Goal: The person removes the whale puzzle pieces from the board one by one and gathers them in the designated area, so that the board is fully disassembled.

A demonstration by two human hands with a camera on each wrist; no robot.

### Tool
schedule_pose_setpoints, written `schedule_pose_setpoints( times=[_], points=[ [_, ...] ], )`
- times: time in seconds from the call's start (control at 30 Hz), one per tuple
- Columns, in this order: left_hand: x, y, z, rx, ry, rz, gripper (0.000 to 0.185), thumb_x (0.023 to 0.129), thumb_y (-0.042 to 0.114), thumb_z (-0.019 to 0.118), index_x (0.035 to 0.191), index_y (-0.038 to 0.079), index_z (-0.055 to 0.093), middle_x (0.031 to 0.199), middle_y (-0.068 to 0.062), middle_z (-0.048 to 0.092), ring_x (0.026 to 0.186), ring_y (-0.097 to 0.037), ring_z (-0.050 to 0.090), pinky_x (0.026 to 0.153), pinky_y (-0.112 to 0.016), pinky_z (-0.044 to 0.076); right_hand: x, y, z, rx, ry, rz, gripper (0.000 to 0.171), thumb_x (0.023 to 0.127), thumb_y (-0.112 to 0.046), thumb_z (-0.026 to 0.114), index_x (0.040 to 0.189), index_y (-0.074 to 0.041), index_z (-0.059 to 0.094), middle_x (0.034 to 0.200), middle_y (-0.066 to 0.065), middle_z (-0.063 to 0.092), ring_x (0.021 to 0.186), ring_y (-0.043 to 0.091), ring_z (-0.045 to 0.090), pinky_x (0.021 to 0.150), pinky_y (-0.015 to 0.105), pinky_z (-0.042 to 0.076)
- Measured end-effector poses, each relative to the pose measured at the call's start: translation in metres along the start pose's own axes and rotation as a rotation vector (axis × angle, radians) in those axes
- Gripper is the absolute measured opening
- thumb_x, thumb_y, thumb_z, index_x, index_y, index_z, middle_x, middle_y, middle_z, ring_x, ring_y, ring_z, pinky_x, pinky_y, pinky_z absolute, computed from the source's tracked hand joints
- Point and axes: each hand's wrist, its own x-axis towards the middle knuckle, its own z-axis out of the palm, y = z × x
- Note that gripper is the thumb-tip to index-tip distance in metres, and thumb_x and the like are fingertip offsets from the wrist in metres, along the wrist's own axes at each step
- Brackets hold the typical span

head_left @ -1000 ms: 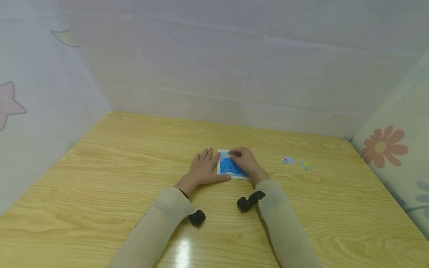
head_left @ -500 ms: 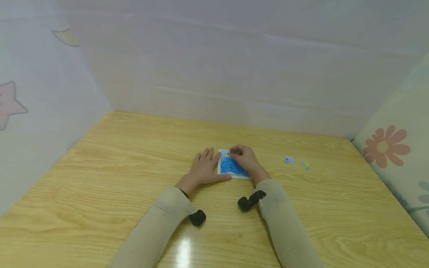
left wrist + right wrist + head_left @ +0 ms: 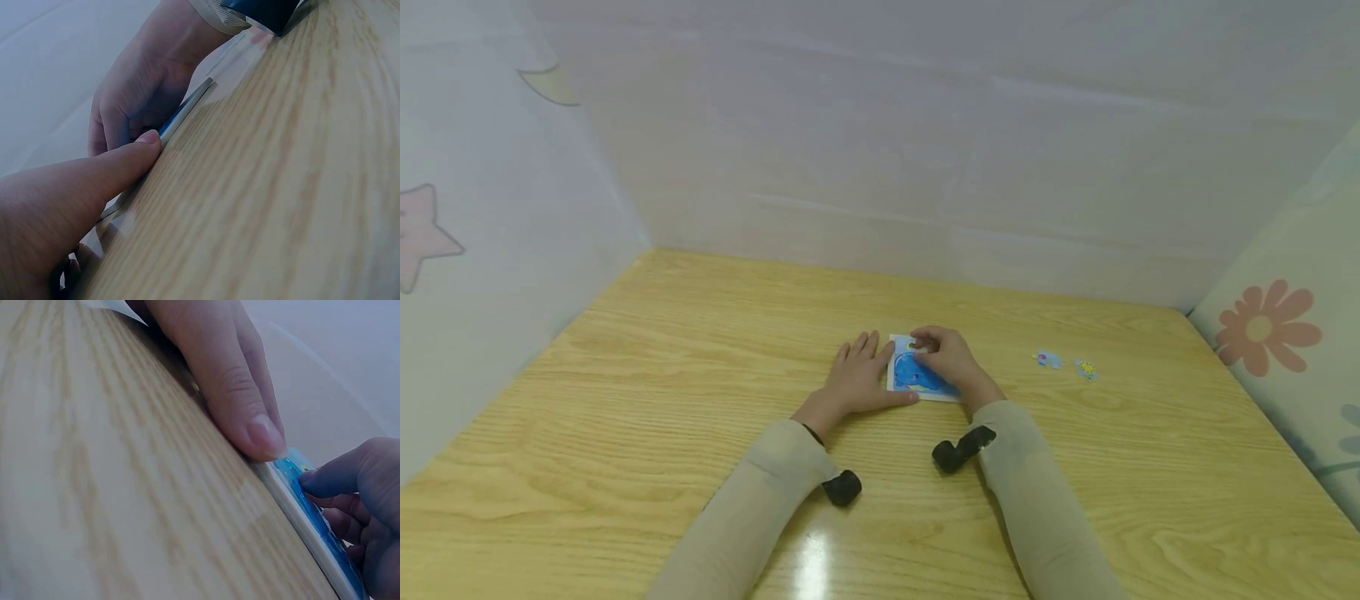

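Note:
A small puzzle board [image 3: 912,372] with a blue picture and white border lies flat on the table. My left hand [image 3: 857,383] spreads around its left side, fingers straight and the thumb along the near edge; in the right wrist view that thumb [image 3: 265,434] presses at the board's rim. Over the board's right part bends my right hand [image 3: 951,358], fingers curled, fingertips down at the upper part of the picture. Its thumb touches the blue surface in the right wrist view. I cannot tell whether a piece is between its fingers.
Two loose puzzle pieces lie right of the board: a pale blue one [image 3: 1047,359] with a pink mark, and one with a yellow sun [image 3: 1086,368]. The wood-grain table [image 3: 700,358] meets pale cloth walls [image 3: 880,167] at the back and sides.
My right fingertips shift slightly over the upper part of the board, and a small yellow detail shows more there. My left hand stays in place.

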Motion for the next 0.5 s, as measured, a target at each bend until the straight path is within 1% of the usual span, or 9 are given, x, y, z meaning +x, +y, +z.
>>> schedule_pose_setpoints(
  times=[0.27,0.5],
  points=[
    [0.0007,0.0004,0.0004,0.015,-0.004,-0.008,0.097,0.08,0.069,0.051,0.15,0.012,0.018,0.156,-0.018,0.009,0.145,-0.032,0.004,0.115,-0.052,0.007,-0.0007,0.0008,0.0007,-0.04,0.019,-0.025,0.035,0.089,-0.003,0.056,0.124,-0.001,0.056,0.105,0.016,0.063,0.094,0.025,0.058,0.087,0.038,0.049],
    [0.0012,0.0007,0.0004,0.023,-0.001,-0.013,0.097,0.079,0.07,0.051,0.15,0.012,0.019,0.156,-0.018,0.009,0.145,-0.032,0.004,0.115,-0.052,0.007,0.0003,0.0025,0.0009,-0.031,0.038,-0.052,0.032,0.087,-0.002,0.058,0.119,-0.001,0.056,0.1,0.015,0.062,0.087,0.023,0.057,0.081,0.034,0.048]
  ],
)
